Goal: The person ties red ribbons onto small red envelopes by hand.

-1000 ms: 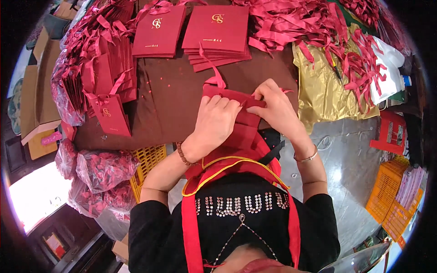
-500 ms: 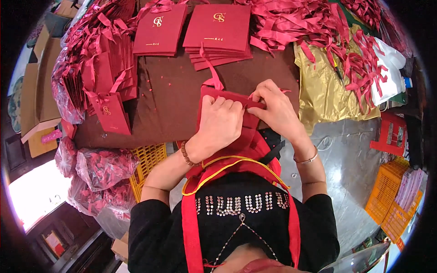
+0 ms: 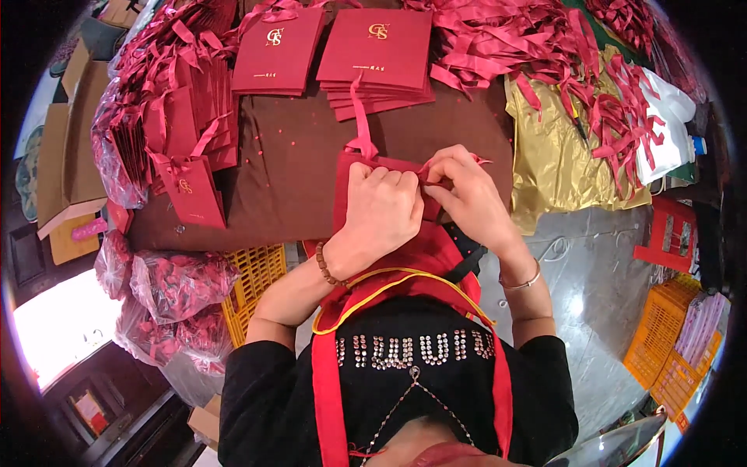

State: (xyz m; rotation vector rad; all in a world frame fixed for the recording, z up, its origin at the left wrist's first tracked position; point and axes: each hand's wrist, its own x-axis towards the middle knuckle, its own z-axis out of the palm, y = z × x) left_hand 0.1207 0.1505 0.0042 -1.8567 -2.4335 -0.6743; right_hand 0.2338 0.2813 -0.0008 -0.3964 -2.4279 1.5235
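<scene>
A dark red paper gift bag (image 3: 344, 180) lies at the table's near edge, in front of my body. My left hand (image 3: 383, 204) is closed over its upper part, knuckles up, hiding much of it. My right hand (image 3: 471, 198) pinches a red ribbon (image 3: 430, 182) at the bag's top edge, close beside the left fingers. From the bag's far left corner another length of red ribbon (image 3: 360, 128) runs away over the brown cloth. The fingertips of the left hand are hidden.
Two stacks of red bags, left (image 3: 278, 58) and right (image 3: 375, 50), lie at the far side. Loose red ribbons (image 3: 506, 39) and gold plastic sheeting (image 3: 548, 163) are to the right. More bags (image 3: 191, 191) crowd the left. Yellow crates (image 3: 261, 272) stand below.
Both hands stay at the bag's top edge. My right fingers have curled in slightly, and the bag and left hand have shifted only a little.
</scene>
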